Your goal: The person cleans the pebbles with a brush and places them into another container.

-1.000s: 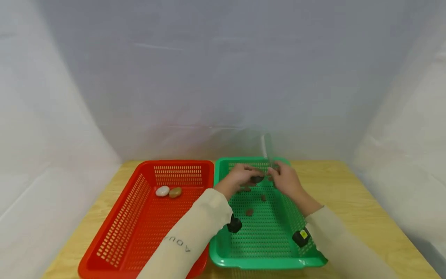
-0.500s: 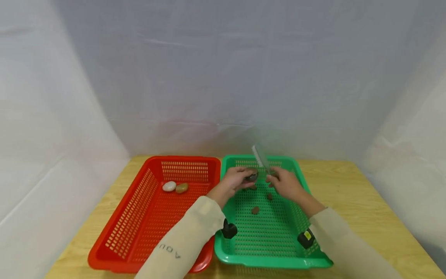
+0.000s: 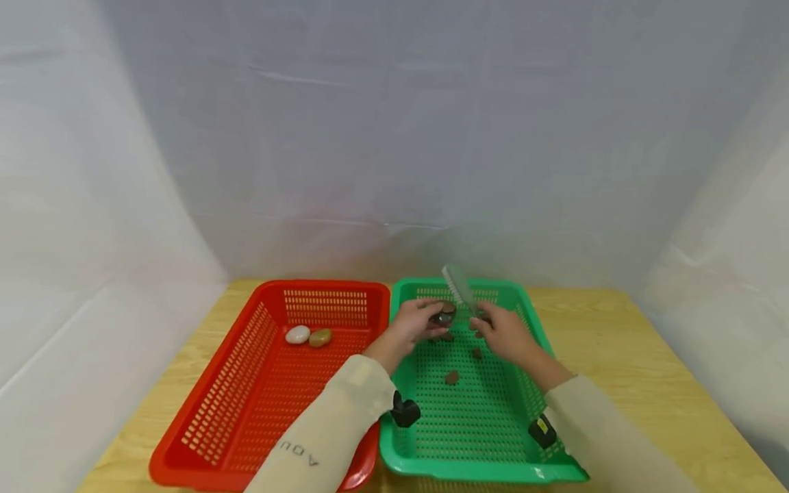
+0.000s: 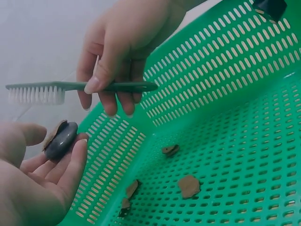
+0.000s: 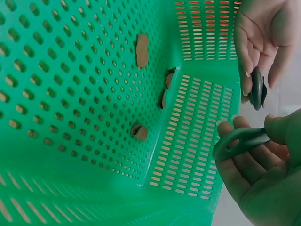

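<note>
My left hand (image 3: pixel 408 325) holds a smooth, dark oval stone (image 4: pixel 65 142) between thumb and fingers over the far part of the green basket (image 3: pixel 459 472). A brown flake of crust (image 4: pixel 53 133) clings to the stone's thumb side. My right hand (image 3: pixel 505 333) grips a green brush (image 4: pixel 73 86) by its handle, thumb on one side and fingers on the other. White bristles (image 4: pixel 36 95) point down in the left wrist view, above the stone and apart from it. The right wrist view shows only the handle's end, with its long hole.
Several brown crust pieces (image 4: pixel 189 186) lie on the green basket's floor. To the left stands a red basket (image 3: pixel 259 411) with a white stone (image 3: pixel 298 335) and a tan stone (image 3: pixel 320 337) near its back. Both baskets stand on a wooden table (image 3: pixel 622 356) before pale sheeting.
The brush has come down from near upright and now leans left towards the stone. The dark stone has turned in my left hand, showing its brown crust. Both baskets shifted slightly in view.
</note>
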Available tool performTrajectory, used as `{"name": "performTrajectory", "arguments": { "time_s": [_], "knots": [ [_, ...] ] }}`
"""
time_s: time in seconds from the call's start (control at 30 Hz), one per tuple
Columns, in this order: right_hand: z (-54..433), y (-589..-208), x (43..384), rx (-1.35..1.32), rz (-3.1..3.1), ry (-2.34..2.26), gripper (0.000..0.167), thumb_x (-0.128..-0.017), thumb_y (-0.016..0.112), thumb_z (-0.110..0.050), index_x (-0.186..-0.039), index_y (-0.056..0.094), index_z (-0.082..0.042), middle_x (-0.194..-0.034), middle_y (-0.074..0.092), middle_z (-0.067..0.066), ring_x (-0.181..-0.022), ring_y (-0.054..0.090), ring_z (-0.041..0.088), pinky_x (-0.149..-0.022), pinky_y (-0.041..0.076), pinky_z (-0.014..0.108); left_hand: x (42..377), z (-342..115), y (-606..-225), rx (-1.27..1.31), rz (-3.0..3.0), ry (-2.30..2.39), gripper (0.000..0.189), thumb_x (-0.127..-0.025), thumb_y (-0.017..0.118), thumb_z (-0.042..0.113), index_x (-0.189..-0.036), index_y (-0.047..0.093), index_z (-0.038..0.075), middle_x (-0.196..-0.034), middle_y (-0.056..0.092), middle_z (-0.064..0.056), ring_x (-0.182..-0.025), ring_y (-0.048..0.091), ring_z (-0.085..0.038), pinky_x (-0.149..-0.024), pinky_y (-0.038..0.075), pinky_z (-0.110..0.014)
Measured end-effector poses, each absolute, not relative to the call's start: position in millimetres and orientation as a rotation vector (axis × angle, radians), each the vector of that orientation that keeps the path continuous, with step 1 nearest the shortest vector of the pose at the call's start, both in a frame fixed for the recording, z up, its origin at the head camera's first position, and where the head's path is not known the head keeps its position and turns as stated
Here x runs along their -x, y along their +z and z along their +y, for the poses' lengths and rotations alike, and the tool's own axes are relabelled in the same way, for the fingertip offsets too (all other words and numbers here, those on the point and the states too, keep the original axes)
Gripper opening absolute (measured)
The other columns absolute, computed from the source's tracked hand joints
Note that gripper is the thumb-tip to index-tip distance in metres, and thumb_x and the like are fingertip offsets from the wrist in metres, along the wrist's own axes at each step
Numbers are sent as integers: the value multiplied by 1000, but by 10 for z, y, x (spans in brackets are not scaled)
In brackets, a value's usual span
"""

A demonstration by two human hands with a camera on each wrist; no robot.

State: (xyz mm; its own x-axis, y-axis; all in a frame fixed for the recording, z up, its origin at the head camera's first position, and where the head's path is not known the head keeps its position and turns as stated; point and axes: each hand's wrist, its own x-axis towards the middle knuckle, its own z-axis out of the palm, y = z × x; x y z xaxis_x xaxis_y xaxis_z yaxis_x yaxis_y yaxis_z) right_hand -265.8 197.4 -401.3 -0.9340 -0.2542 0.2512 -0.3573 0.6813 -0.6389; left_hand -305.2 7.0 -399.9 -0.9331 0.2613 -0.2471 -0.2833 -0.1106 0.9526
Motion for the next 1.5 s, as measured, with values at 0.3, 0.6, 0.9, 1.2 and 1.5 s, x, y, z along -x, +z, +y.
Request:
{"name": "performTrajectory", "arguments": {
  "time_s": [0.3,0.6,0.9,1.2,1.5],
  "knots": [
    [1958,-4033,2678,-553,-2792,1052,36,-99,56,-9,-130,53,9,-94,70,15,-78,68,26,-62,53,34,3056,40,-3954,-21,1832,2078,40,-98,55,3,-138,51,-2,-121,62,-26,-91,70,-22,-74,57,-26],
    [1922,-4110,2612,-629,-2867,1066,32,-98,58,-9,-126,57,4,-83,69,4,-66,63,24,-55,46,29,3028,32,-4067,-34,1891,2045,49,-92,56,-8,-140,47,-4,-122,62,-25,-81,68,-17,-72,56,-24],
    [1946,-4114,2595,-557,-2874,1058,33,-95,61,-8,-125,58,7,-87,70,13,-63,61,15,-56,48,29,3025,59,-4083,-33,1856,2069,51,-92,57,-9,-141,48,0,-113,66,-24,-60,57,-8,-55,48,-17],
    [1980,-4049,2616,-444,-2899,1031,38,-96,61,-10,-127,57,10,-90,71,15,-66,63,19,-56,49,31,3054,62,-4030,-21,1864,2079,50,-94,57,-6,-142,47,1,-122,62,-25,-62,56,-8,-56,47,-17],
    [2077,-4018,2680,-195,-2798,1612,38,-101,52,-12,-128,50,15,-98,70,18,-78,69,20,-71,55,38,3048,64,-4020,1,1945,2032,48,-95,57,-3,-142,48,2,-127,58,-25,-61,54,-7,-58,47,-18]
  ]
}}
